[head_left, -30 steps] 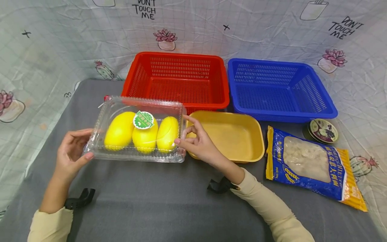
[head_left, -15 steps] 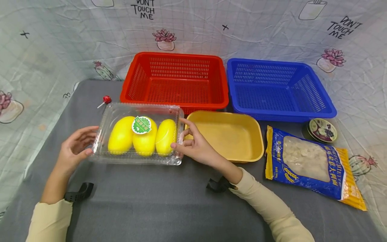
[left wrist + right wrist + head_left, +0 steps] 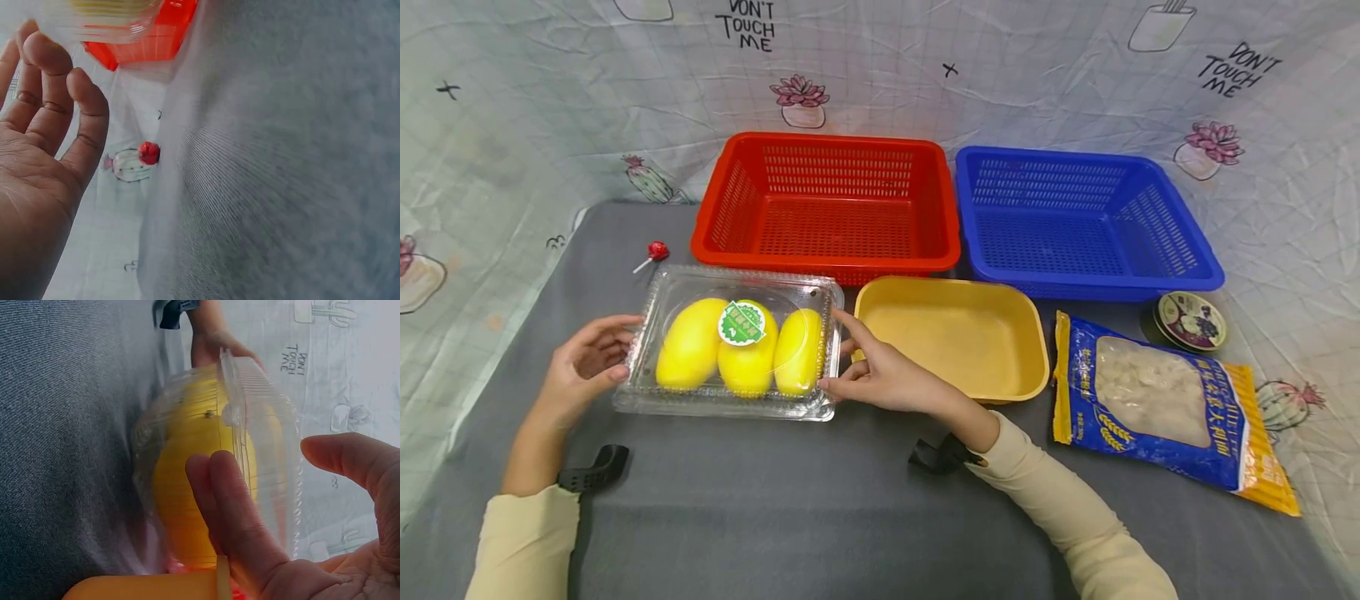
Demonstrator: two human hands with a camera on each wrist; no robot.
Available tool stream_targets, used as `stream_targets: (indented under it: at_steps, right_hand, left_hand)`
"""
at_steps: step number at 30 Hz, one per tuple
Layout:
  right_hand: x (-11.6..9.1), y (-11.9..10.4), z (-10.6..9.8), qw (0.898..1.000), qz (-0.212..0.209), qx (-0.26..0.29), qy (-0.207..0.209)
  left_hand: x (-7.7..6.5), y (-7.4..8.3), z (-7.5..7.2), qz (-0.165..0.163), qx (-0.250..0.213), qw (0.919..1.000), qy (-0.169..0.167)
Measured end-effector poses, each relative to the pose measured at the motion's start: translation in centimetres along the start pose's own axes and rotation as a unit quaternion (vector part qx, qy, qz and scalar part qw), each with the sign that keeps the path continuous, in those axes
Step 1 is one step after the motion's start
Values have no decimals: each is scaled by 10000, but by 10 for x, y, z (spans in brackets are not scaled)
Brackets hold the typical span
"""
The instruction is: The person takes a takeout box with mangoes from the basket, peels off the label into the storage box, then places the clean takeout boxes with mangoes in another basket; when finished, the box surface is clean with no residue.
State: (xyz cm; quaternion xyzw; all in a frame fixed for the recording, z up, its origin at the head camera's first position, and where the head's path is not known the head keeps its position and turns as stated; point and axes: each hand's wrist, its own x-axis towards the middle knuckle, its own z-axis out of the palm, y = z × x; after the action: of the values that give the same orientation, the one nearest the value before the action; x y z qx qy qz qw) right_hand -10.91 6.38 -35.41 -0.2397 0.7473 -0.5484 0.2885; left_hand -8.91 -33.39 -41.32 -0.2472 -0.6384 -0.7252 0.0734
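A clear plastic clamshell box (image 3: 700, 283) with three yellow mango-like fruits (image 3: 691, 343) inside lies on the grey table, left of the middle. Its lid is down and bears a round green and white label (image 3: 742, 323). My left hand (image 3: 583, 367) is at the box's left end, fingers loosely bent, thumb right by the edge. At the right end is my right hand (image 3: 887, 371), thumb and index finger spread along that edge. In the right wrist view, straight fingers (image 3: 240, 515) overlap the box's side, while the thumb stands just off the lid.
Behind the box stands a red basket (image 3: 827, 142), with a blue basket (image 3: 1090, 287) to its right. A yellow tub (image 3: 955, 283) is right of the box. Further right lie a blue and yellow food bag (image 3: 1150, 400) and a round tin (image 3: 1191, 321). A red lollipop (image 3: 657, 250) lies back left.
The box has come down toward the person and settled flatter on the table, bringing the lollipop into full view. Both hands have followed it, and their hold at the ends has loosened.
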Motion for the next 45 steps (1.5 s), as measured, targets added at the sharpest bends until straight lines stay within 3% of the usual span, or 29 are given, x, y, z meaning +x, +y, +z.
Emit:
stream_targets:
  at_steps: [6,12,24,29,36,39,45]
  right_hand:
    - [1,-3,-1,9992,131,-369,-113]
    - [4,-10,-2,9963,236,-786,-262]
    - [11,-10,-5,9940,348,-991,-302]
    - [11,-12,-5,9942,297,-1030,-122]
    - [11,-15,-4,9964,-117,-593,600]
    - [14,-19,-2,9951,-405,-356,824]
    - [20,-24,3,9898,-906,-129,1096]
  left_hand:
    - [-3,0,-2,-483,465,9976,-145]
    - [-5,-4,-6,-416,439,9978,-270]
    - [-5,-5,-9,-445,425,9971,-455]
    - [-4,0,-10,-716,614,9951,-310]
    - [1,5,-9,-1011,1014,9897,-65]
    - [4,7,-8,-1105,1364,9844,-89]
    - [12,9,-1,-1502,2561,9546,-255]
